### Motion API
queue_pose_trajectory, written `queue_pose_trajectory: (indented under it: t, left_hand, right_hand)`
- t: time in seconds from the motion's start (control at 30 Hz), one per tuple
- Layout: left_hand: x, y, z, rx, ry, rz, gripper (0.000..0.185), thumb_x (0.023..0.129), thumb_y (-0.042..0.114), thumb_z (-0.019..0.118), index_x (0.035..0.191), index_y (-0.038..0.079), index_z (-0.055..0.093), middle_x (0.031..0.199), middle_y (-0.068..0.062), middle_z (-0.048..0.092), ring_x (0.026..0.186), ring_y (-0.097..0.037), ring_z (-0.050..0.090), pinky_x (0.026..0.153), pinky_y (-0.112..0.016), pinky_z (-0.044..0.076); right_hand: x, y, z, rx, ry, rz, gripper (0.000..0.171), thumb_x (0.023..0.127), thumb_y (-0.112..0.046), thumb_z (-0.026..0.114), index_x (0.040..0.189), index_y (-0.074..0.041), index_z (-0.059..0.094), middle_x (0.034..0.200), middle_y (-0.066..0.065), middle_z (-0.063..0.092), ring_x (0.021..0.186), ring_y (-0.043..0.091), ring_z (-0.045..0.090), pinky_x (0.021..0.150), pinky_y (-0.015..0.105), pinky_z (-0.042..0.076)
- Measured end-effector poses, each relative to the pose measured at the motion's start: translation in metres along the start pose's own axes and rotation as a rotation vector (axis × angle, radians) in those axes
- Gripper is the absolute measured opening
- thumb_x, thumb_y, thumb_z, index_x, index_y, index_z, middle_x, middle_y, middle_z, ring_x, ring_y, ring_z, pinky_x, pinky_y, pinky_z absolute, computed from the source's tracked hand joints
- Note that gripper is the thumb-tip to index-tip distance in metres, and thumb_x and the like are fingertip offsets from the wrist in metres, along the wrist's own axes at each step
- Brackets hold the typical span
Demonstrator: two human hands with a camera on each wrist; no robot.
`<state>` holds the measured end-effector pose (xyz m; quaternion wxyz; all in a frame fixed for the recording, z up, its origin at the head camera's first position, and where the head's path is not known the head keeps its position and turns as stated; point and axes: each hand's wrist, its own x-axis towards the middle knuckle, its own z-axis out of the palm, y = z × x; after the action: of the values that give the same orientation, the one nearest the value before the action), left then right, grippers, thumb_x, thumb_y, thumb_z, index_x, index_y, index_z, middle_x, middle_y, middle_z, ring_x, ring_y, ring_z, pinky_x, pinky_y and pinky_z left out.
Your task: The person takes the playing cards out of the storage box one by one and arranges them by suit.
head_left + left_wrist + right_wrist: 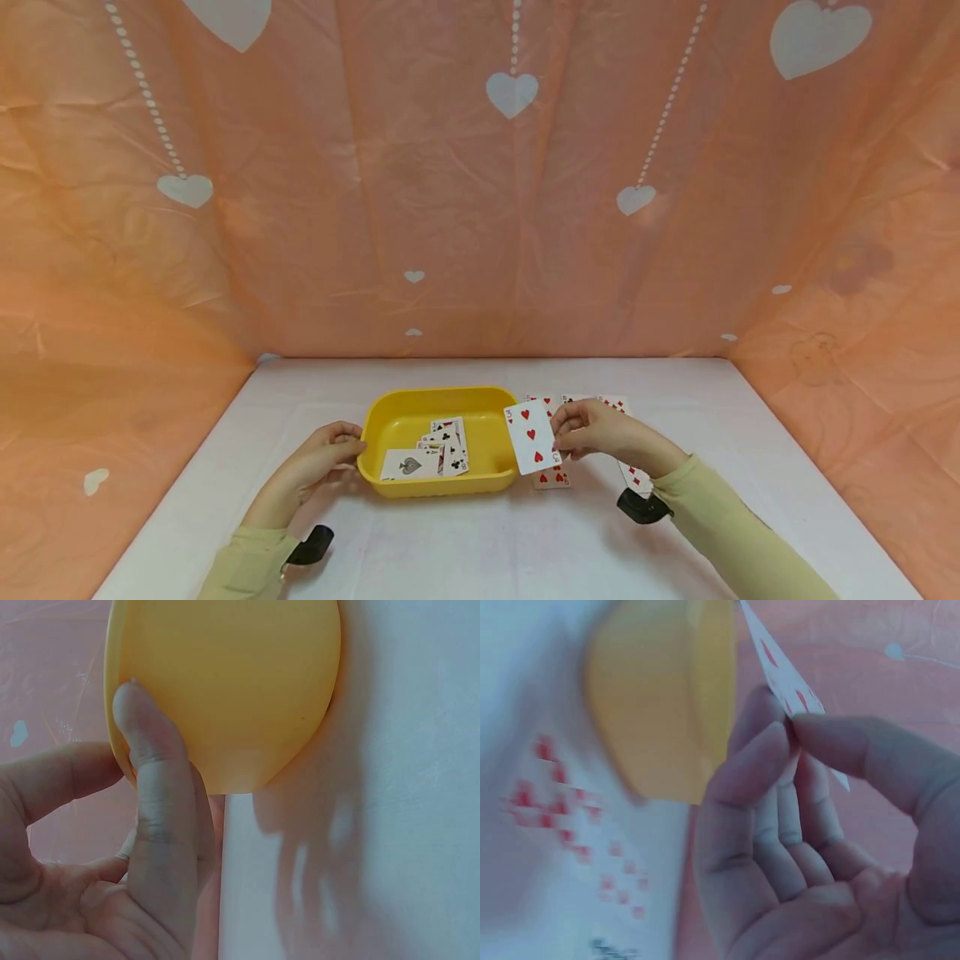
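Note:
My left hand (318, 462) grips the left rim of a yellow plastic basin (412, 488), thumb and fingers on either side of the edge in the left wrist view. Inside the basin lie several overlapping playing cards, among them an ace of spades (397, 467) and a clubs card (457, 457). Between thumb and fingertips, my right hand (603, 432) pinches a three of hearts (531, 452) by its right edge. That card faces the head camera and overlaps the basin's right rim there. Seen from the right wrist, the card is nearly edge-on.
More playing cards lie face up on the white table right of the basin, partly hidden by my right hand and the held card. They include a hearts card (552, 479) and diamond cards (636, 481). An orange curtain (450, 208) with white hearts closes off the back.

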<state>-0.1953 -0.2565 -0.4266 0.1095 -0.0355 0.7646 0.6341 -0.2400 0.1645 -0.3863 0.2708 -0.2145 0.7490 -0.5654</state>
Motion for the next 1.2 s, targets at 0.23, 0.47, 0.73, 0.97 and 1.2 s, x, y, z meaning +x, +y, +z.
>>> queue_pose_trajectory:
  t: [0.23,0.47,0.73,0.97,1.2]
  left_hand:
    - [0.000,-0.002,0.000,0.005,0.005,0.017,0.035,0.092,0.006,0.056,0.117,-0.012,0.041,0.089,-0.009,0.059,0.075,-0.017,0.060,0.063,-0.027,0.054]
    - [-0.001,-0.003,-0.001,0.018,-0.001,0.012,0.036,0.093,0.008,0.056,0.118,-0.012,0.040,0.092,-0.011,0.060,0.077,-0.019,0.060,0.063,-0.028,0.054]
    - [0.000,-0.002,-0.001,0.005,0.015,-0.018,0.034,0.093,0.007,0.056,0.118,-0.011,0.041,0.092,-0.013,0.059,0.066,-0.018,0.059,0.061,-0.029,0.055]
    - [-0.002,-0.001,-0.001,-0.003,-0.013,0.013,0.035,0.093,0.007,0.055,0.118,-0.012,0.039,0.092,-0.012,0.060,0.072,-0.017,0.060,0.061,-0.026,0.055]
    - [-0.001,-0.001,0.000,0.002,-0.011,0.020,0.035,0.092,0.006,0.056,0.118,-0.013,0.040,0.092,-0.011,0.061,0.077,-0.018,0.060,0.063,-0.027,0.054]
  right_hand:
    - [-0.032,0.035,0.011,0.111,0.048,0.070,0.015,0.083,-0.001,0.065,0.094,0.005,0.057,0.075,0.006,0.064,0.067,0.013,0.061,0.063,0.026,0.054]
    - [-0.056,0.061,0.022,0.216,0.050,0.136,0.016,0.082,0.000,0.064,0.095,0.007,0.058,0.075,0.008,0.064,0.064,0.012,0.060,0.060,0.023,0.054]
    - [-0.069,0.075,0.033,0.266,0.051,0.187,0.014,0.081,0.001,0.065,0.093,0.005,0.060,0.072,0.006,0.064,0.060,0.010,0.061,0.060,0.025,0.055]
    - [-0.070,0.080,0.041,0.271,0.089,0.206,0.015,0.081,0.002,0.065,0.093,0.008,0.061,0.075,0.009,0.066,0.061,0.012,0.063,0.060,0.027,0.056]
    - [-0.069,0.080,0.044,0.244,0.140,0.227,0.014,0.080,0.003,0.066,0.092,0.009,0.062,0.074,0.009,0.066,0.062,0.013,0.064,0.061,0.028,0.056]
